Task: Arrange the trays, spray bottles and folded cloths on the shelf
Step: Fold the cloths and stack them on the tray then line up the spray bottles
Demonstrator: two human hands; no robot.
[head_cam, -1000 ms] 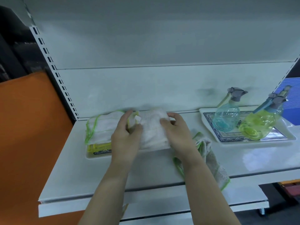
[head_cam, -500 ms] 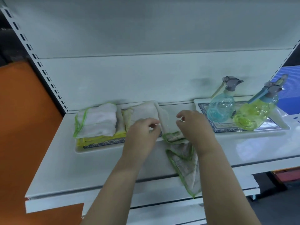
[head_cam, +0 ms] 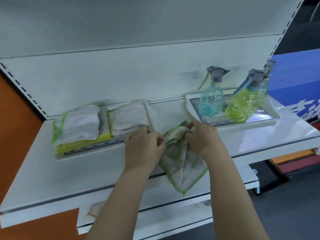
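A green-edged cloth (head_cam: pixel 183 168) lies unfolded on the white shelf (head_cam: pixel 52 174), one corner drooping over the front edge. My left hand (head_cam: pixel 143 148) and my right hand (head_cam: pixel 202 135) each pinch its upper edge. The left tray (head_cam: pixel 97 147) holds a folded green-edged cloth (head_cam: pixel 78 125) on a yellow-edged one, with a second folded cloth (head_cam: pixel 131 116) beside it. A right tray (head_cam: pixel 265 118) carries a blue spray bottle (head_cam: pixel 211 99) and a yellow-green spray bottle (head_cam: pixel 245 103), both upright.
A white back panel (head_cam: pixel 138 71) with slotted uprights rises behind the shelf. An orange surface (head_cam: pixel 15 129) lies to the left, a blue sign (head_cam: pixel 297 80) to the right. A lower shelf (head_cam: pixel 173 215) juts out beneath, with a folded cloth (head_cam: pixel 94 209) on it.
Both hands left the folded cloth on the left tray and moved right onto the loose green-edged cloth, taking hold of its upper edge. The camera view shifted rightward and closer.
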